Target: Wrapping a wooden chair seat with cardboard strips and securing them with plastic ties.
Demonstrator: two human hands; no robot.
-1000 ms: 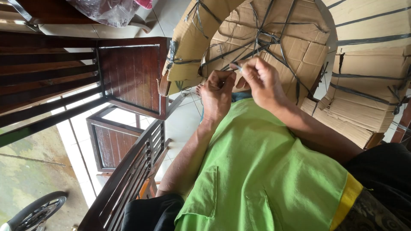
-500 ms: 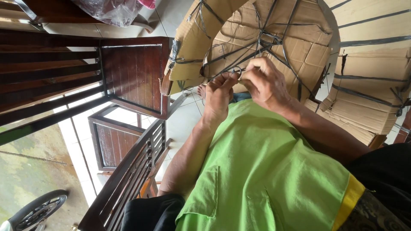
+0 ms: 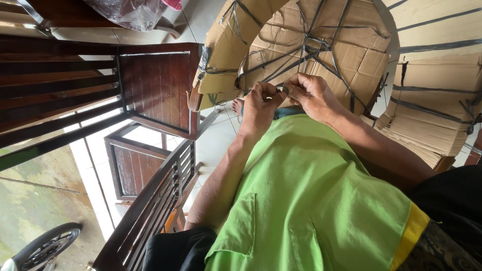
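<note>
A big curved shape wrapped in brown cardboard (image 3: 351, 55) stands in front of me, bound with dark plastic straps (image 3: 321, 45) that cross over it. My left hand (image 3: 258, 103) and my right hand (image 3: 314, 93) meet against its lower edge. The fingertips of both pinch a dark strap end (image 3: 281, 89) between them. My green shirt (image 3: 311, 200) fills the lower middle, and part of a bare foot (image 3: 237, 105) shows just left of my left hand.
Dark wooden chairs (image 3: 155, 85) and a slatted wooden bench (image 3: 150, 211) crowd the left over white floor tiles (image 3: 211, 145). More strapped cardboard bundles (image 3: 437, 100) lie on the right. A clear plastic bag (image 3: 125, 12) is at the top, a wheel (image 3: 45, 246) at bottom left.
Both hands stay at the same spot on the cardboard. The fingers have shifted from working apart on the strap to pinching it together between the two hands.
</note>
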